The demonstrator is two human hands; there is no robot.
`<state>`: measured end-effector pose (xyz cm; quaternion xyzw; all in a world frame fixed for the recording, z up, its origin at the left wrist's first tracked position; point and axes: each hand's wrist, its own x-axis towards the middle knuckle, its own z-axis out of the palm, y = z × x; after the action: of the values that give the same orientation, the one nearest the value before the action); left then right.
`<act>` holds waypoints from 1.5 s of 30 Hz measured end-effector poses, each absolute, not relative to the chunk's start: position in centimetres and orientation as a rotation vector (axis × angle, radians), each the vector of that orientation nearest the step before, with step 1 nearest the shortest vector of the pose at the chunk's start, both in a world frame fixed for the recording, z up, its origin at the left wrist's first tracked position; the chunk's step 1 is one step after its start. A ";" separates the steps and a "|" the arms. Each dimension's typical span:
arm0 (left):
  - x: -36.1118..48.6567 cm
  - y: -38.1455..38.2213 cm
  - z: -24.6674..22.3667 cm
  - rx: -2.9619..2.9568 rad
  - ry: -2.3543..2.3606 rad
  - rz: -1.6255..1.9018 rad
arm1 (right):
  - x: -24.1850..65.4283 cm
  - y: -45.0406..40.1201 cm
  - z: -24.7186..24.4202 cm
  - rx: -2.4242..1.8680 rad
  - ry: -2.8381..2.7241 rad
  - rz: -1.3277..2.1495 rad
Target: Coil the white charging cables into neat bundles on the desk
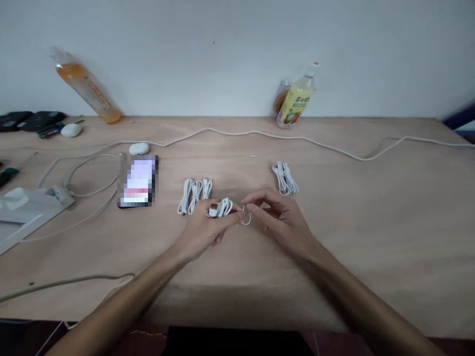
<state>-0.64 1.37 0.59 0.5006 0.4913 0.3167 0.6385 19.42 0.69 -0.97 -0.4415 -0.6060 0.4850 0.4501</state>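
My left hand [202, 227] is closed around a coiled white USB cable [224, 207]. Its plug end and folded loops stick up above the thumb. A thin curved white strand [246, 223] spans the gap between the fingertips of both hands; whether it is a twist tie or part of the cable I cannot tell. My right hand [284, 217] pinches this strand with thumb and forefinger. Just beyond my left hand lie several coiled white cables [192, 195] side by side. Another coiled white cable bundle [285, 178] rests past my right hand.
A phone [139, 182] and a white earbud case [139, 148] lie left. A long white cord [237, 133] crosses the table's back. An orange drink bottle [89, 91] and a yellow drink bottle [296, 101] lean on the wall. A power strip [61, 195] and wires occupy the left.
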 end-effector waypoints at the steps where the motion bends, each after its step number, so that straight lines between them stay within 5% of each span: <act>1: -0.6 1.3 0.6 1.147 1.126 0.721 | 19.5 0.7 -0.9 -1.094 -1.518 1.182; 28: -0.7 1.3 0.9 1.311 1.230 0.722 | 19.6 0.8 -1.5 -1.132 -1.797 0.797; 45: -0.4 1.3 1.4 1.252 1.242 0.771 | 19.3 0.8 -1.5 -1.173 -1.475 1.157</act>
<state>-0.40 1.35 1.38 0.5339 0.5294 0.3286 0.5715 19.32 0.83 -1.54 -0.4740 -0.5962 0.4676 0.4487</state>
